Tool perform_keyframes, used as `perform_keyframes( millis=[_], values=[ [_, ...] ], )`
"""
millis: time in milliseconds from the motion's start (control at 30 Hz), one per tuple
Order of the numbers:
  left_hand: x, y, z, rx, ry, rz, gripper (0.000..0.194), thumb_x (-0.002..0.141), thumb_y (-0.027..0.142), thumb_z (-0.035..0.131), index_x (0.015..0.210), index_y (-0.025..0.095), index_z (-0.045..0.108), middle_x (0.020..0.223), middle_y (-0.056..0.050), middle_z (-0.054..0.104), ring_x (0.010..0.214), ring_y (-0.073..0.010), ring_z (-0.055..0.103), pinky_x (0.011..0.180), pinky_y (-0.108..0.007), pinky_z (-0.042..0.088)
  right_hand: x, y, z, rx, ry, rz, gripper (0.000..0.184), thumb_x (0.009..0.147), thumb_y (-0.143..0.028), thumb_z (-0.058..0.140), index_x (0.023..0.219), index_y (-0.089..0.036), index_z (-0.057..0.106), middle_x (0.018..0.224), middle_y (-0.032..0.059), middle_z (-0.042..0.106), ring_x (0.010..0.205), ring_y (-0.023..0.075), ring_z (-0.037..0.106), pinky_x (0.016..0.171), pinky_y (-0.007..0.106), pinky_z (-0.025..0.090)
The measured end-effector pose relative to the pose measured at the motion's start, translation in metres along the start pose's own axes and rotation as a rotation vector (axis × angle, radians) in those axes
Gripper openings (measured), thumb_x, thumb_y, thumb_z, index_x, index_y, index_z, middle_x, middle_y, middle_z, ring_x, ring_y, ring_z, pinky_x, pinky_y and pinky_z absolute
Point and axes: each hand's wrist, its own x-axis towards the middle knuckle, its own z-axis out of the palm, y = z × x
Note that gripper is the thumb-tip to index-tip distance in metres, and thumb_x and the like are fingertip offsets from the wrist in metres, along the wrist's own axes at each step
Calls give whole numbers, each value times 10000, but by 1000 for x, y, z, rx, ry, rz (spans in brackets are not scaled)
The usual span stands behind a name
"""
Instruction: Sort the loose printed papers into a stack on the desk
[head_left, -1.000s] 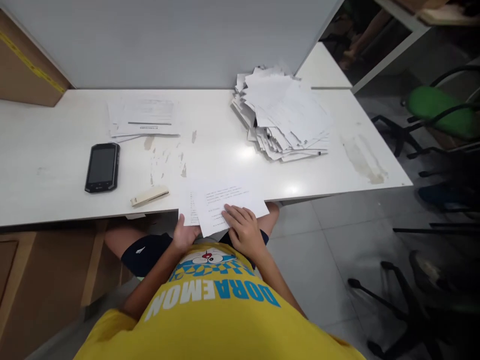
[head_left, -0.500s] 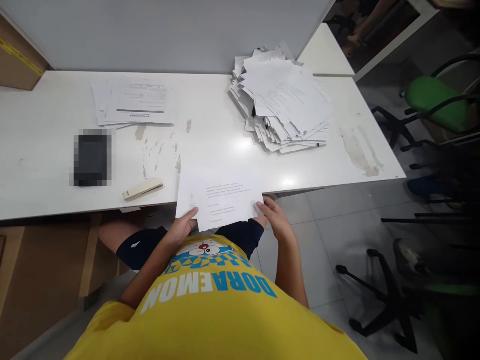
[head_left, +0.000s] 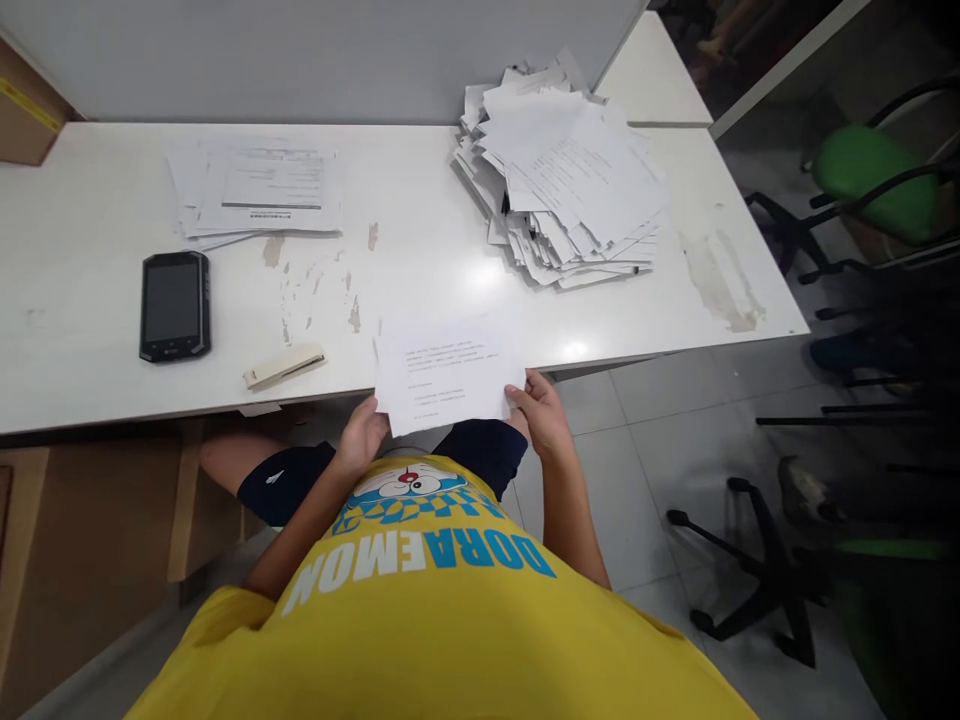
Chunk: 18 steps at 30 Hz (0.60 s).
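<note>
Printed white paper [head_left: 450, 370] is held over the table's front edge, its lower edge hanging above my lap. I cannot tell if it is one sheet or several. My right hand [head_left: 544, 412] pinches the right edge, thumb on top and fingers beneath. At the lower left corner, my left hand [head_left: 364, 436] has its fingers bent against the paper's edge; part of their grip is hidden. A cream stapler [head_left: 285, 367] lies on the table to the left of the paper.
On the white table [head_left: 420, 270] stands a tall, untidy paper stack [head_left: 570, 180]. A smaller paper pile [head_left: 262, 190] and a black rugged handheld device [head_left: 175, 306] lie left. A grey partition [head_left: 337, 60] rises behind. A green chair [head_left: 874, 180] stands on the right.
My left thumb has come off the top of the paper and that hand sits at its edge. The paper's left edge has shifted right, and the small print column there is out of sight.
</note>
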Motion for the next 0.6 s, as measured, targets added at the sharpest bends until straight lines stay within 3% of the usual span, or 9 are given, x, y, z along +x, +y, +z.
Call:
perform_keyframes(
  millis=[100, 200, 333, 467, 600],
  values=[
    [2, 2, -9, 205, 49, 101, 482, 666, 553, 809, 963, 176, 759, 970, -70, 780, 983, -286, 712, 873, -363, 547, 0, 0, -6, -1, -11, 4, 384, 671, -438, 811, 978, -251, 676, 1048, 44, 762, 1043, 268, 689, 956, 437, 538],
    [1, 3, -16, 350, -1, 114, 410, 704, 557, 785, 856, 177, 766, 869, -45, 773, 859, -242, 705, 806, -322, 526, -1, 1, -10, -4, -38, 18, 355, 684, -427, 799, 964, -251, 668, 1047, 46, 759, 1043, 267, 689, 949, 441, 544],
    [1, -2, -19, 444, 4, 42, 534, 670, 699, 734, 615, 168, 711, 662, -46, 720, 732, -245, 677, 704, -322, 502, -2, 3, -9, -8, -63, 7, 378, 670, -413, 801, 976, -259, 642, 1038, 38, 759, 1036, 264, 690, 964, 442, 538],
    [3, -7, -21, 504, 75, -50, 630, 643, 763, 716, 780, 150, 765, 847, -91, 773, 873, -302, 704, 803, -366, 523, -4, 5, -9, -48, -123, 5, 413, 699, -416, 789, 1049, -267, 628, 1092, 43, 753, 1083, 264, 677, 994, 446, 522],
    [2, -9, -19, 489, 56, -43, 701, 714, 798, 640, 945, 150, 776, 988, -121, 779, 1016, -334, 701, 932, -404, 531, -5, 6, -10, -93, -148, 27, 435, 735, -448, 754, 1112, -275, 622, 1108, 41, 751, 1115, 266, 666, 1015, 455, 508]
  ],
)
